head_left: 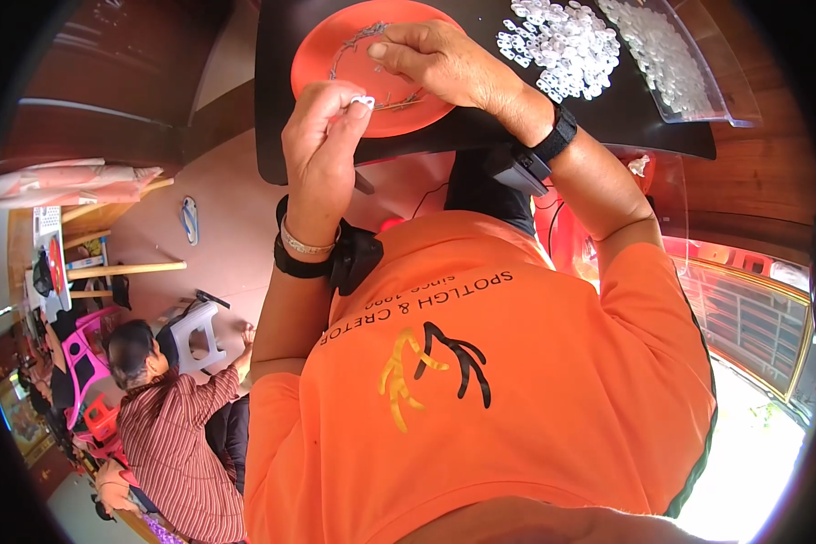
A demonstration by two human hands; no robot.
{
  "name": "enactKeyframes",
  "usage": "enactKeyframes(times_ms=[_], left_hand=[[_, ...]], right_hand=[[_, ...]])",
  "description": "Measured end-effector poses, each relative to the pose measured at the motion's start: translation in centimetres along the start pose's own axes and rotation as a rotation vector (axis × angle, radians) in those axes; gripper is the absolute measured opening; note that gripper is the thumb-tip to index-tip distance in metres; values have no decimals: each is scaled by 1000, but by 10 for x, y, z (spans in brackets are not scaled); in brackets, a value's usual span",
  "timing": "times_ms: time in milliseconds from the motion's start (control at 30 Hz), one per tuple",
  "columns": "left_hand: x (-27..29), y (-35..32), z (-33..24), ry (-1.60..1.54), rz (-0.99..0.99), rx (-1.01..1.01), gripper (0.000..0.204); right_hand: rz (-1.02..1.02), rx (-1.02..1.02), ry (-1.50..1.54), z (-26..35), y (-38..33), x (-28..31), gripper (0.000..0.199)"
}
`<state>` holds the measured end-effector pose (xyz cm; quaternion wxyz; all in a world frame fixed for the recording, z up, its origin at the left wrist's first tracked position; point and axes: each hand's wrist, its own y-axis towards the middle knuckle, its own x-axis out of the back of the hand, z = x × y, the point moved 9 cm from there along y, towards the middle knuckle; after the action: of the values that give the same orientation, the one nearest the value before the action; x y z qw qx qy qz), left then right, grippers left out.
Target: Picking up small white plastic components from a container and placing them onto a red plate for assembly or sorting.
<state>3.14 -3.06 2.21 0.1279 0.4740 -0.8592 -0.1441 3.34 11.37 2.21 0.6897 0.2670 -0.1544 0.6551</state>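
Observation:
My left hand pinches a small white plastic piece with holes between thumb and forefinger, over the near edge of a round orange-red plate. My right hand is above the same plate, its thumb and forefinger pressed together. Whatever it may hold is too small to make out. Thin grey metal pins lie in a loose ring on the plate, partly hidden under my hands. To the right, a heap of white plastic pieces looks like the piece in my left hand.
A clear plastic tray with many translucent small parts stands at the right of the black table. At the left, a person in a striped shirt sits near a grey plastic stool. A sandal lies on the floor.

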Motion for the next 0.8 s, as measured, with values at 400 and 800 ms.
enactKeyframes(times_ms=[400,800], left_hand=[[-12,16,21,-253,102,123,17],[-3,24,17,-406,13,206,18]], right_hand=[[116,22,374,2,-9,-23,24],[-55,223,-14,37,-18,-7,14]])
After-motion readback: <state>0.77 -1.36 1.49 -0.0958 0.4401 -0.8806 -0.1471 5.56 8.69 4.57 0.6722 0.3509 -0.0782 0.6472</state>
